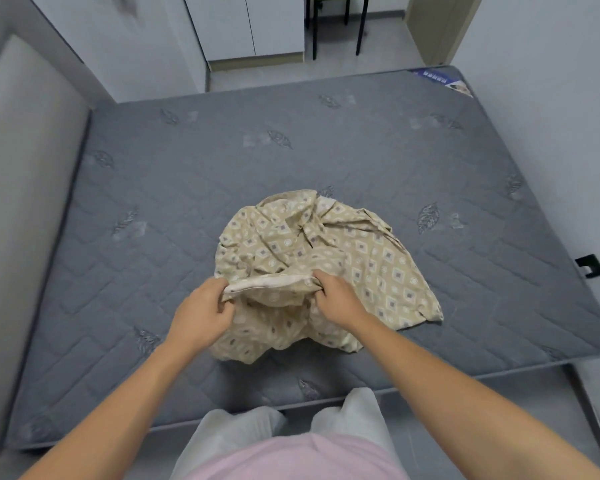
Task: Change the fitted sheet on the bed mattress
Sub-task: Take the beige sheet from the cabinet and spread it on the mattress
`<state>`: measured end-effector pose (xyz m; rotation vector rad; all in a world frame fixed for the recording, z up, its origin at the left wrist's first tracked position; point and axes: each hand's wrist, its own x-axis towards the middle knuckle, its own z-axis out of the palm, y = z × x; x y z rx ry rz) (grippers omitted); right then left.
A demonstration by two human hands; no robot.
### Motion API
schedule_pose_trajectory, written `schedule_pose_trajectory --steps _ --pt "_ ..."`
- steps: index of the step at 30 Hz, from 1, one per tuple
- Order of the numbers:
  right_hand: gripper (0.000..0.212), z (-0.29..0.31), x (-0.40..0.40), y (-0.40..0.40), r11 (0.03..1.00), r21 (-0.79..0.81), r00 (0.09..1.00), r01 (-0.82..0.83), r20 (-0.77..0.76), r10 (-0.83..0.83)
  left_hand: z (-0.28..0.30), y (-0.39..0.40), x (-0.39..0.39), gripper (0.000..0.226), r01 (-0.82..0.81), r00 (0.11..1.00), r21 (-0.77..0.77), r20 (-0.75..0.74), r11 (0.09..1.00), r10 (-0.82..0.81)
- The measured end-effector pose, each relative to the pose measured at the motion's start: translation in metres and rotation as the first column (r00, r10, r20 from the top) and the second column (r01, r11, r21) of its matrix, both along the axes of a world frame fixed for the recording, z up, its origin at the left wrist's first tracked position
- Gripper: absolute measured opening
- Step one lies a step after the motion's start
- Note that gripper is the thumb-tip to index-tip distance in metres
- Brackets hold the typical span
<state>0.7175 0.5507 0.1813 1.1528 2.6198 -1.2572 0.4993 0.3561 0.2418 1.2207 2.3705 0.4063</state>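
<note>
One sheet [326, 258], two gripping hands [201, 313] [336, 297]

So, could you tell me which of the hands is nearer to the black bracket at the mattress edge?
Right. The right hand grips the sheet closer to the bracket; the left hand is farther away.

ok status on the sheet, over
Left hand and right hand both grip the hem of the beige sheet. Sheet bunched mid-mattress, not yet spread. Mattress bare, nothing in the way.
</note>
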Motion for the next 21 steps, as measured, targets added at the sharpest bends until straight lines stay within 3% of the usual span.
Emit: schedule_pose_trajectory --steps 1,4,5,6,9,15,18,21 --pt "0.013 0.007 -0.006 0.0 1.0 -0.001 0.999 -0.031 -0.031 0.031 -0.001 0.002 0.001 0.017 0.003 1.0 -0.004 -0.008 1.0 -0.003" --pt "0.012 0.031 -0.024 -0.001 0.992 -0.008 0.987 -0.129 -0.092 0.128 -0.001 0.016 0.009 0.069 0.112 0.992 -0.03 0.066 0.993 -0.11" --pt "0.011 0.038 -0.028 -0.002 0.988 -0.008 0.983 -0.157 -0.096 0.155 0.001 0.022 0.013 0.076 0.155 0.984 -0.012 0.096 0.988 -0.153" --pt "0.009 0.043 -0.031 -0.003 0.985 -0.002 0.98 -0.174 -0.098 0.173 0.003 0.029 0.019 0.073 0.186 0.974 0.014 0.132 0.982 -0.186" --pt "0.01 0.056 -0.032 -0.005 0.983 0.045 0.978 -0.179 -0.105 0.182 0.008 0.042 0.029 0.021 0.19 0.955 0.072 0.218 0.979 -0.201" --pt "0.035 0.045 -0.012 0.011 0.98 0.073 0.971 -0.187 0.162 0.173 0.011 0.033 0.017 0.026 -0.046 0.959 0.175 0.283 0.984 -0.006" --pt "0.026 0.039 -0.003 0.021 0.988 -0.135 0.996 -0.069 0.048 0.076 0.016 0.019 -0.003 0.029 -0.124 0.966 0.208 0.25 0.97 0.07" --pt "0.012 0.048 -0.011 0.022 0.984 -0.173 0.995 -0.039 -0.094 0.023 0.021 0.009 -0.016 0.024 -0.074 0.984 0.093 0.171 0.993 0.057"
